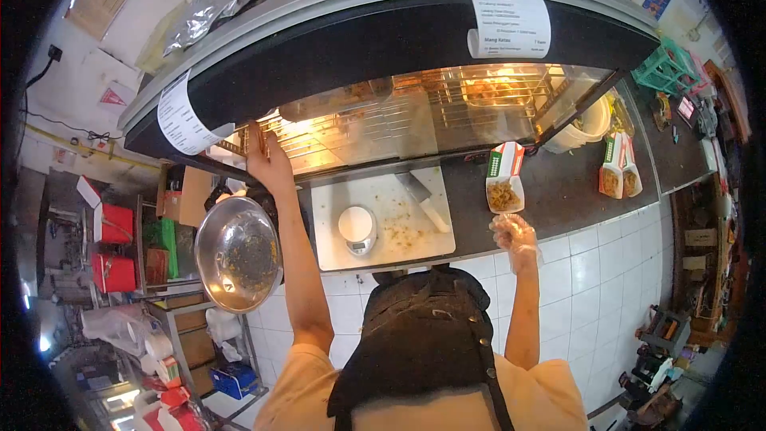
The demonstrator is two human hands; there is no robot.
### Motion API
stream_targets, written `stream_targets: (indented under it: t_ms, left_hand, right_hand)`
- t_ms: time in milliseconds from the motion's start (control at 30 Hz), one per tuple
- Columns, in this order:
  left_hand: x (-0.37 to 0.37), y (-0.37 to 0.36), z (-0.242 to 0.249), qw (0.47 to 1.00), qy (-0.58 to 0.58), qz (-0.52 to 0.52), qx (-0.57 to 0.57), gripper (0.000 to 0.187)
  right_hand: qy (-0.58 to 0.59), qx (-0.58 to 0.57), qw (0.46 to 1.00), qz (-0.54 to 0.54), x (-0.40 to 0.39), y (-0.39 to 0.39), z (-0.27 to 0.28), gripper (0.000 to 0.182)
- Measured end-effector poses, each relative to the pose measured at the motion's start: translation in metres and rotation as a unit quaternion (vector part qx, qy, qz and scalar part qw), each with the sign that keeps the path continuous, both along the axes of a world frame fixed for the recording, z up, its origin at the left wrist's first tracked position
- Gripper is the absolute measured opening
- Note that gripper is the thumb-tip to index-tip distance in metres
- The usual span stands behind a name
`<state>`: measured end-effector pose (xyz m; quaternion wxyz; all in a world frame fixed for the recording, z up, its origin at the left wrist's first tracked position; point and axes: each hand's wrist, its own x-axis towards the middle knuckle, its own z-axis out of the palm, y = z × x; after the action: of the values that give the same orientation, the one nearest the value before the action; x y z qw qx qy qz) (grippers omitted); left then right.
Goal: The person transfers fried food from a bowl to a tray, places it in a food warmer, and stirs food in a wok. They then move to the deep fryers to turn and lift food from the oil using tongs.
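Observation:
My left hand (270, 166), bare, reaches up to the left end of a lit food warmer cabinet (383, 20). Its fingers curl at the edge of the glass door (359, 140); their tips are partly hidden. My right hand (515, 235) wears a clear plastic glove and has its fingers curled in. Whether it holds something small does not show. It is just in front of an open paper food box (504, 179) with shredded brown food inside. A white cutting board (399, 247) between my arms bears a round kitchen scale (357, 227), a knife (423, 201) and scattered crumbs.
A steel bowl (238, 255) with food remnants sits left of the board. More filled paper boxes (620, 166) stand on the right of the dark counter (558, 211). Behind them is a white tub (582, 128). Paper slips (511, 20) hang on the cabinet front.

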<state>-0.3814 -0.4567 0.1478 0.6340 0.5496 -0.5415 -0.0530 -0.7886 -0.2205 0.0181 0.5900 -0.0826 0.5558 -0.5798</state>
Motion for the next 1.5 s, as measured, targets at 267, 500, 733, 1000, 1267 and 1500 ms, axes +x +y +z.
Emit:
stream_targets:
  t_ms: [267, 500, 733, 1000, 1267, 1500]
  left_hand:
    - [0.012, -0.016, 0.028, 0.956, -0.251, -0.151, -0.010, 0.017]
    - [0.037, -0.055, 0.014, 0.940, -0.326, -0.095, -0.031, 0.008]
    - [-0.008, -0.039, 0.028, 0.929, -0.365, -0.052, -0.040, 0.014]
    - [0.011, -0.043, 0.015, 0.916, -0.396, -0.025, -0.056, 0.015]
    - [-0.029, 0.031, -0.025, 0.981, -0.149, 0.005, -0.123, 0.031]
    - [-0.148, 0.007, -0.082, 0.938, -0.343, -0.048, -0.013, 0.061]
  right_hand:
    - [-0.010, -0.020, 1.000, 0.018, 0.027, -0.008, -0.007, 0.016]
    - [-0.030, -0.023, 0.999, -0.004, 0.069, 0.020, -0.021, 0.017]
    - [0.020, -0.010, 1.000, 0.007, 0.097, 0.023, -0.038, 0.019]
    - [-0.016, -0.022, 0.999, -0.040, 0.095, 0.041, -0.033, 0.018]
    - [0.014, 0.006, 0.996, -0.091, 0.083, 0.064, -0.030, 0.019]
    - [-0.041, -0.026, 0.998, -0.044, 0.064, 0.034, -0.035, 0.016]
